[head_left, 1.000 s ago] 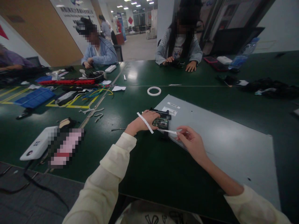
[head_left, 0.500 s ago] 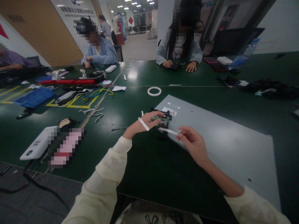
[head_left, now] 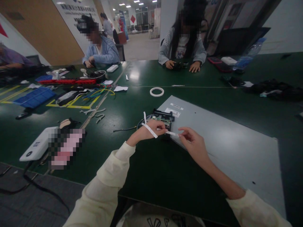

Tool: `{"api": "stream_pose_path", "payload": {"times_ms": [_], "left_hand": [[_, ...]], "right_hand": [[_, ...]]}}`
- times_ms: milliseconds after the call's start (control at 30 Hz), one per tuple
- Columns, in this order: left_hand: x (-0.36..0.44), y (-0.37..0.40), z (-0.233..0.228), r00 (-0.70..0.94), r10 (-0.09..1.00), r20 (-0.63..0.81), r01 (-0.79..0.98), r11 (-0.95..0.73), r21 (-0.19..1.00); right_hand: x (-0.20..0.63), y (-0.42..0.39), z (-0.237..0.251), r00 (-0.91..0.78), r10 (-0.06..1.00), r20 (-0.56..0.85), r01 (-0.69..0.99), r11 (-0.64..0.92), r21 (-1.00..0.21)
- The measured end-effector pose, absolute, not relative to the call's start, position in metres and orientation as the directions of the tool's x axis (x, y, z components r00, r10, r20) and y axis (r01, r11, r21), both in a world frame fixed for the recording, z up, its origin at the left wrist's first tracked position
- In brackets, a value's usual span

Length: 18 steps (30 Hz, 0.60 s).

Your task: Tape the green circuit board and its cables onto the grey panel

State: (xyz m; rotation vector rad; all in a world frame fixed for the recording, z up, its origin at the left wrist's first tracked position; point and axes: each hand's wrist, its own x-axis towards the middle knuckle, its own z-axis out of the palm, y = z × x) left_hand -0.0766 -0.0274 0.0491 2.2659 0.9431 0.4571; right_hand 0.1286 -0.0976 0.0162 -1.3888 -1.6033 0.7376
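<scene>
White strip: the narrow, flat white strip (head_left: 172, 133), smooth and paper-like, spans the gap between both hands, over the near edge of the board and the panel's corner.
Left hand: the left hand (head_left: 156, 125) has thumb and fingertips pinched together on the strip's left end.
Right hand: the right hand (head_left: 196, 145) nips the other end between thumb and forefinger – the remaining fingers curl loosely.
Spare strips: a second strip (head_left: 150, 130) lies slantwise across the back of the left hand; a third strip (head_left: 145, 117) pokes up just beyond it, and I can't tell what holds it.
Board: a green circuit board in a blocky black frame (head_left: 169, 116), partly covered by the left hand; a thin dark cable (head_left: 125, 129) runs off leftward.
Panel: a flat grey panel (head_left: 227, 142) with a dull, metallic sheen, under the right forearm.
Tape: a white ring-shaped roll (head_left: 156, 92) lies flat on the glossy green table (head_left: 153, 171).
Writing: two white labels (head_left: 176, 106) on the panel carry print too small to read – the wall sign (head_left: 80, 14) is blurred too.
</scene>
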Motion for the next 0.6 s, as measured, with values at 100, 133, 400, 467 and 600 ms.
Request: {"api": "stream_pose_path", "payload": {"times_ms": [100, 133, 400, 467, 600], "left_hand": [[-0.068, -0.033, 0.041, 0.638, 0.765, 0.090, 0.601, -0.567, 0.563], [-0.065, -0.035, 0.038, 0.618, 0.781, 0.096, 0.626, -0.562, 0.542], [-0.055, -0.041, 0.023, 0.475, 0.873, 0.110, 0.699, -0.450, 0.556], [-0.056, -0.040, 0.020, 0.481, 0.870, 0.110, 0.687, -0.452, 0.569], [-0.056, -0.041, 0.015, 0.472, 0.875, 0.109, 0.677, -0.438, 0.591]], "right_hand": [[0.127, -0.092, 0.014, -0.031, 0.968, 0.248, 0.571, 0.221, -0.791], [0.126, -0.091, 0.014, -0.041, 0.965, 0.260, 0.604, 0.231, -0.763], [0.122, -0.085, 0.015, -0.071, 0.964, 0.258, 0.698, 0.233, -0.677], [0.122, -0.084, 0.012, -0.071, 0.971, 0.227, 0.702, 0.210, -0.680], [0.123, -0.082, 0.008, -0.043, 0.981, 0.189, 0.679, 0.168, -0.715]]}}
